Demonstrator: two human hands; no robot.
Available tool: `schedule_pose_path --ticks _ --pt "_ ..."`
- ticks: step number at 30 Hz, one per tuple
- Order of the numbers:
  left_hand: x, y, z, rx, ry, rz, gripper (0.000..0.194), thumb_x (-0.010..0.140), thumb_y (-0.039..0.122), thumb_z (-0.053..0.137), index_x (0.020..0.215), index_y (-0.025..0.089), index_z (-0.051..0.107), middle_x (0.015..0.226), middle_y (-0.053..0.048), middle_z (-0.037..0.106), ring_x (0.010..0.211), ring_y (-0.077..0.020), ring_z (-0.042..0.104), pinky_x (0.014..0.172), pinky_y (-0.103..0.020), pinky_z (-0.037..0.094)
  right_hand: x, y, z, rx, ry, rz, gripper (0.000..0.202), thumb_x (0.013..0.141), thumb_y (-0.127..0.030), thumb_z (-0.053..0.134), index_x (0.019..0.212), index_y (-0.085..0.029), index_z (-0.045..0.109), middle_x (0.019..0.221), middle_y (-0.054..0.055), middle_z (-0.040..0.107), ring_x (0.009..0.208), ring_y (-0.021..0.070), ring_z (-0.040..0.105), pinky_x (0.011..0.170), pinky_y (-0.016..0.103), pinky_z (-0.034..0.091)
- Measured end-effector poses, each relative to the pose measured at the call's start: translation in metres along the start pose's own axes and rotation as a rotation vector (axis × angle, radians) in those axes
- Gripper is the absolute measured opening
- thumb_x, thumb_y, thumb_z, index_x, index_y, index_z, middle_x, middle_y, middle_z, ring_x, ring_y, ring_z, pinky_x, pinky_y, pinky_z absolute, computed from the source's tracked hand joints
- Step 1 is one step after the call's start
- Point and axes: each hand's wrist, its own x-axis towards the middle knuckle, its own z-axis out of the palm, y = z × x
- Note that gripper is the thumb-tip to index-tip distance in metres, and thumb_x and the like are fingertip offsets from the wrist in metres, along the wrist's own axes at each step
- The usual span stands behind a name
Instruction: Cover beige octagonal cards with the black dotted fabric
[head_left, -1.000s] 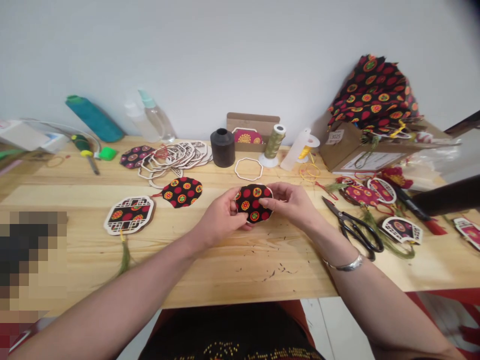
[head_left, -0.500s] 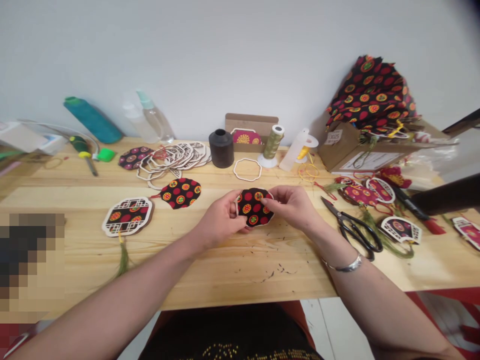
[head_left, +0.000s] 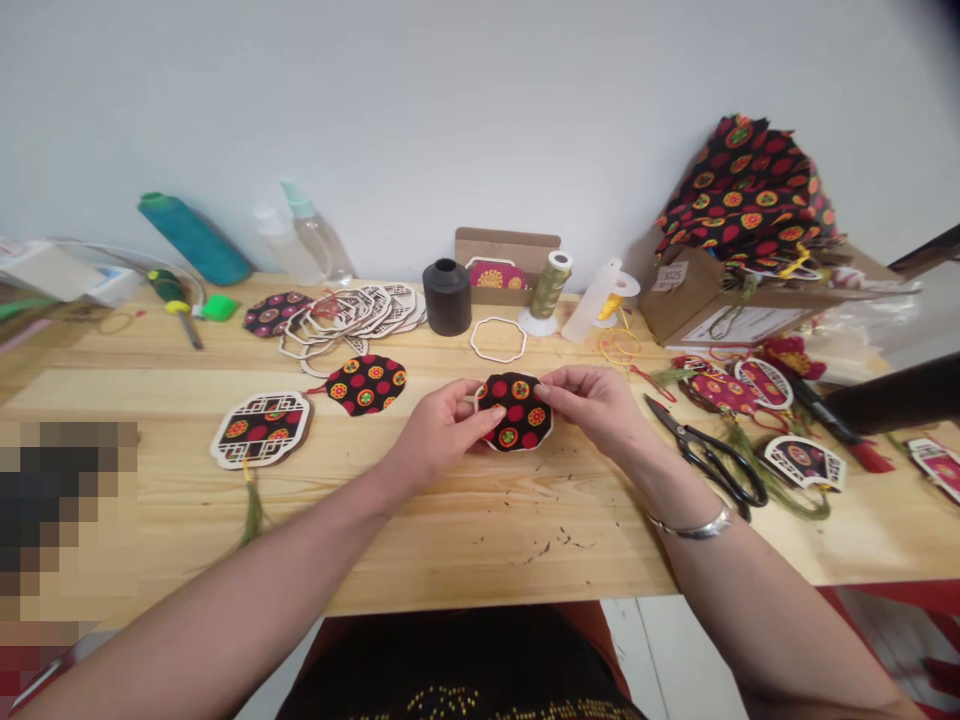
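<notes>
Between my hands is a black patterned fabric piece [head_left: 517, 415] with a pale frame showing along its edge. My left hand [head_left: 450, 425] is closed on its left side, the thumb lying across the fabric. At the upper right edge, my right hand [head_left: 589, 400] pinches the same piece. A second patterned fabric piece [head_left: 367, 384] lies flat to the left, with a red cord at its edge. Further left rests a pale lattice-framed ornament [head_left: 261, 430] with a green tassel [head_left: 252, 515]. Behind my hands lies a thin pale frame [head_left: 499, 340].
Black-handled scissors [head_left: 712, 460] lie right of my right forearm. Along the wall stand a black spool [head_left: 447, 297], a green thread spool [head_left: 550, 285] and a white bottle [head_left: 592, 300]. A cardboard box [head_left: 690, 300] holds patterned cloth [head_left: 750, 190]. Lattice frames [head_left: 367, 312] are piled back left.
My left thumb has moved up onto the middle of the fabric. My right thumb has drawn back from the fabric's face to its edge. The whole view has shifted slightly.
</notes>
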Motion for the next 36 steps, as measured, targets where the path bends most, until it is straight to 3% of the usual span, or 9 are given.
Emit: schedule_pose_path --ticks 5,11,16,18,24,28,32,36 --pt "0.001 0.0 0.0 0.013 0.003 0.026 0.027 0.073 0.034 0.074 0.091 0.015 0.067 0.074 -0.002 0.075 0.07 -0.0174 0.071 0.067 -0.028 0.057 0.0 -0.002 -0.002 -0.01 0.0 0.001 0.023 0.068 -0.039 0.073 0.07 -0.017 0.067 0.064 0.0 0.064 0.056 0.0098 0.049 0.054 0.025 0.039" --pt "-0.001 0.001 0.001 -0.005 -0.01 0.03 0.023 0.075 0.032 0.073 0.09 0.015 0.068 0.072 -0.001 0.073 0.067 -0.0141 0.068 0.066 -0.025 0.056 0.001 0.0 -0.005 -0.015 -0.003 0.002 0.022 0.069 -0.037 0.073 0.072 -0.016 0.067 0.065 0.0 0.063 0.057 0.0094 0.049 0.055 0.025 0.037" --pt "0.001 -0.002 -0.001 -0.114 0.032 0.039 0.034 0.079 0.048 0.065 0.08 0.014 0.067 0.07 -0.002 0.07 0.063 -0.0153 0.066 0.059 -0.029 0.058 0.004 0.006 -0.008 0.088 -0.013 -0.006 0.023 0.068 -0.037 0.075 0.071 -0.015 0.067 0.062 -0.002 0.061 0.053 0.0076 0.046 0.053 0.024 0.034" --pt "0.001 -0.002 -0.002 -0.13 0.011 0.037 0.034 0.078 0.048 0.066 0.082 0.014 0.067 0.071 -0.002 0.071 0.063 -0.0153 0.066 0.058 -0.029 0.058 0.004 0.007 -0.008 0.115 -0.015 -0.001 0.024 0.067 -0.037 0.076 0.071 -0.015 0.067 0.062 -0.002 0.062 0.053 0.0073 0.046 0.052 0.024 0.034" --pt "0.0 0.001 0.0 -0.031 -0.06 0.007 0.028 0.071 0.029 0.076 0.093 0.014 0.068 0.08 -0.003 0.074 0.067 -0.0133 0.068 0.063 -0.026 0.059 0.004 0.005 -0.008 0.105 -0.011 -0.012 0.021 0.068 -0.034 0.075 0.07 -0.015 0.067 0.059 -0.003 0.06 0.052 0.0066 0.044 0.051 0.024 0.031" --pt "0.001 -0.001 0.0 -0.056 -0.067 0.007 0.025 0.072 0.03 0.075 0.089 0.014 0.068 0.075 -0.001 0.072 0.061 -0.0135 0.069 0.061 -0.027 0.06 0.005 0.007 -0.008 0.082 -0.005 -0.008 0.021 0.068 -0.035 0.074 0.07 -0.015 0.067 0.06 -0.002 0.059 0.052 0.0073 0.043 0.051 0.025 0.03" --pt "0.001 -0.004 -0.001 -0.152 -0.068 0.016 0.03 0.079 0.042 0.068 0.087 0.013 0.067 0.069 -0.002 0.071 0.06 -0.0154 0.069 0.059 -0.03 0.061 0.007 0.01 -0.009 0.096 0.012 0.001 0.023 0.067 -0.037 0.074 0.071 -0.015 0.067 0.06 -0.002 0.058 0.052 0.0075 0.043 0.051 0.024 0.03" --pt "0.0 -0.003 0.0 -0.162 -0.081 0.026 0.033 0.077 0.041 0.071 0.094 0.013 0.067 0.081 -0.006 0.075 0.069 -0.0171 0.07 0.061 -0.03 0.061 0.006 0.008 -0.008 0.092 0.011 0.008 0.025 0.066 -0.039 0.074 0.07 -0.016 0.066 0.059 -0.003 0.057 0.052 0.0078 0.043 0.05 0.025 0.03"
